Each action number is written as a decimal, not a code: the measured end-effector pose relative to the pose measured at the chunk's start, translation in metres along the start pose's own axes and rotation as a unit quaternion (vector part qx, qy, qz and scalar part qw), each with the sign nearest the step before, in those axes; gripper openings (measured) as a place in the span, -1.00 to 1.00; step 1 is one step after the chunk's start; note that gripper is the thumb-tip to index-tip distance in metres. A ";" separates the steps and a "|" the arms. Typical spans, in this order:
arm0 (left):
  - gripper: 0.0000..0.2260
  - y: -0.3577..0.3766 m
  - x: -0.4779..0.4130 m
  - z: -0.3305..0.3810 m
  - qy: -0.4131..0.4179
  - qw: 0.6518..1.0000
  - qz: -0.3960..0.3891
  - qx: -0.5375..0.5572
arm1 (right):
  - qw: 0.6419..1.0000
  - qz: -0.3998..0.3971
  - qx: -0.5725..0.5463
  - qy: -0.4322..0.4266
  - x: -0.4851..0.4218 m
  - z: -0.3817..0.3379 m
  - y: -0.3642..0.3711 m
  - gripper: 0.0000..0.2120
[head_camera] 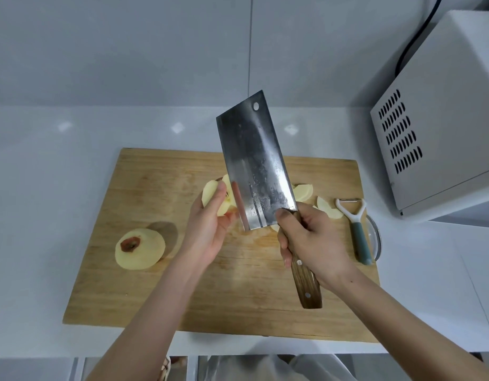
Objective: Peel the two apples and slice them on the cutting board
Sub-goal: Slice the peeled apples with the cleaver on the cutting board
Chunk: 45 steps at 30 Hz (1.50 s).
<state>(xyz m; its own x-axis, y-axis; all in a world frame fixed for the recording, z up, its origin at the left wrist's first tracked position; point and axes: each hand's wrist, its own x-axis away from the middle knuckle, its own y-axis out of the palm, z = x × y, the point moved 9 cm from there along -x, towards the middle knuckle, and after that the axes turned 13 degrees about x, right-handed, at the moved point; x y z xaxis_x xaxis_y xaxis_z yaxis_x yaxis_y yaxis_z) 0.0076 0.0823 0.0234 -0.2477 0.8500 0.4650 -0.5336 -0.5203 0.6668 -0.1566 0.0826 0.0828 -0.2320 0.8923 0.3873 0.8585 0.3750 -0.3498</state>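
Head view. The left hand (210, 229) is raised above the cutting board (160, 284), palm turned up and to the right, its fingers curled round a peeled apple piece (214, 198) with the core showing. The right hand (309, 243) grips the wooden handle of a cleaver (258, 166), forearm reaching in from the near right; the blade points up and away, broad face toward the camera, its edge just beside the held piece. A peeled whole apple (138, 250) sits on the left of the board. Apple slices (327, 207) lie on the right, far side. A peeler (356, 226) rests at the board's right edge. The board lies on the white tabletop (40, 215).
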 end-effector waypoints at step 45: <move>-0.94 0.002 -0.007 0.004 -0.042 0.989 -0.041 -0.138 | 0.995 -0.061 0.022 0.070 0.001 -0.001 0.003 -0.66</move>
<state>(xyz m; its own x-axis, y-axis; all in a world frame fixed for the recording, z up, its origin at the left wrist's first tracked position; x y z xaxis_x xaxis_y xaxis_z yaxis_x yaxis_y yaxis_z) 0.0114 0.0747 0.0232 -0.1325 0.8721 0.4710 -0.7521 -0.3980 0.5253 -0.1535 0.0842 0.0824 -0.2642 0.7973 0.5426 0.8062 0.4913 -0.3295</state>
